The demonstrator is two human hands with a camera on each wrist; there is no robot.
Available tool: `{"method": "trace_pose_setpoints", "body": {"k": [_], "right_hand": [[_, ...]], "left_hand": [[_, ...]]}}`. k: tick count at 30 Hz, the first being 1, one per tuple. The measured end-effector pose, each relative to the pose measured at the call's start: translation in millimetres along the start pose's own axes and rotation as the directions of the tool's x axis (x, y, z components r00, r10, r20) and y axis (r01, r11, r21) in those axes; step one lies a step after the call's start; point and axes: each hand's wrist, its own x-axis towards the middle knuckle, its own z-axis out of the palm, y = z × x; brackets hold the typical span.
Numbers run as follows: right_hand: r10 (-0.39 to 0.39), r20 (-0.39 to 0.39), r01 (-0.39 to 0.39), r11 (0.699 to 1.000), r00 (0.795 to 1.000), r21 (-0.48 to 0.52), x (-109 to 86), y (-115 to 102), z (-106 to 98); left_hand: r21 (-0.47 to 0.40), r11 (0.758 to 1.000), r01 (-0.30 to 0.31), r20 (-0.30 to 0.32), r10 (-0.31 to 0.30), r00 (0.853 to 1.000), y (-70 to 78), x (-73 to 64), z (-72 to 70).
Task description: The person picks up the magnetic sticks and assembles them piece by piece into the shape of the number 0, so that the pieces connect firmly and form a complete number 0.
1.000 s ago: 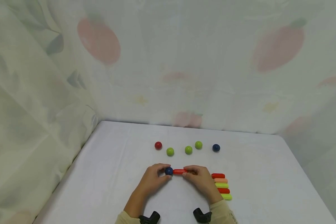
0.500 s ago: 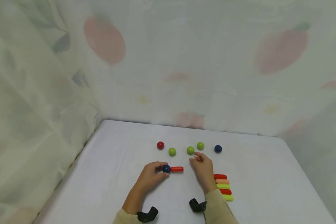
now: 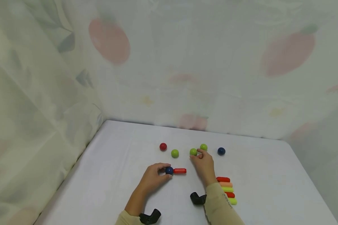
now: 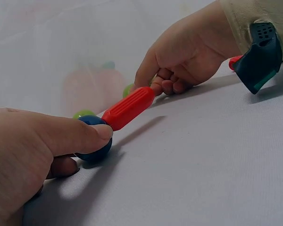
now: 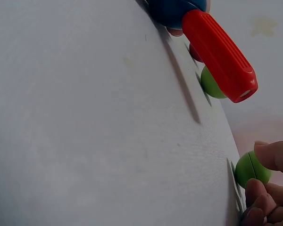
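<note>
My left hand (image 3: pixel 154 177) holds a dark blue ball (image 3: pixel 169 170) between thumb and fingers. A red ridged stick (image 3: pixel 180 171) is joined to the ball and points right, its free end just above the table in the left wrist view. My right hand (image 3: pixel 204 163) is at a green ball (image 3: pixel 193 152), with thumb and index finger spread at its near edge; firm contact cannot be made out. In the right wrist view, this green ball (image 5: pixel 251 168) lies between those two fingertips. Another green ball (image 3: pixel 203 147) sits just behind the right hand.
Farther back on the white table (image 3: pixel 124 150) lie a red ball (image 3: pixel 163 147), a third green ball (image 3: pixel 175 153) and a second blue ball (image 3: pixel 221 151). Several red, orange and yellow-green sticks (image 3: pixel 227 189) lie in a row beside the right forearm. Patterned cloth (image 3: pixel 157 62) hangs behind.
My right hand has let go of the red stick and moved away and up to the middle green ball. My left hand stays on the blue ball.
</note>
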Motion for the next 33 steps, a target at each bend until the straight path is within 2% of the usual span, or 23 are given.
{"method": "trace_pose_setpoints", "body": {"k": [6,12,18,22,26,29,33], "right_hand": [[0.001,0.024,0.000,0.998,1.000,-0.056,2.2,-5,-1],[-0.047,0.039,0.051,0.992,0.998,-0.112,5.3,-4,0],[-0.053,0.075,0.061,0.992,0.996,-0.109,5.6,-1,-1],[-0.023,0.113,0.037,0.992,0.993,-0.119,-1.6,6,-4],[-0.011,0.118,0.030,0.987,0.993,-0.158,-13.4,13,-9],[-0.028,0.133,0.052,0.983,0.991,-0.176,-23.4,16,-13],[-0.055,0.182,0.083,0.985,0.982,-0.149,-34.2,14,-18]], "left_hand": [[-0.006,1.000,0.008,0.000,-0.008,1.000,1.9,-0.1,0.7],[0.001,1.000,0.007,-0.002,-0.007,1.000,4.0,-2.2,0.6],[0.003,1.000,0.007,-0.007,-0.007,1.000,3.9,-2.1,0.4],[0.002,1.000,0.006,-0.009,-0.006,1.000,3.1,-3.3,3.1],[0.005,1.000,0.012,0.004,-0.012,1.000,3.5,-2.9,4.7],[0.019,1.000,0.011,0.008,-0.011,1.000,4.3,-2.4,3.8],[0.025,1.000,0.013,-0.010,-0.013,1.000,4.8,-0.7,1.3]]}}
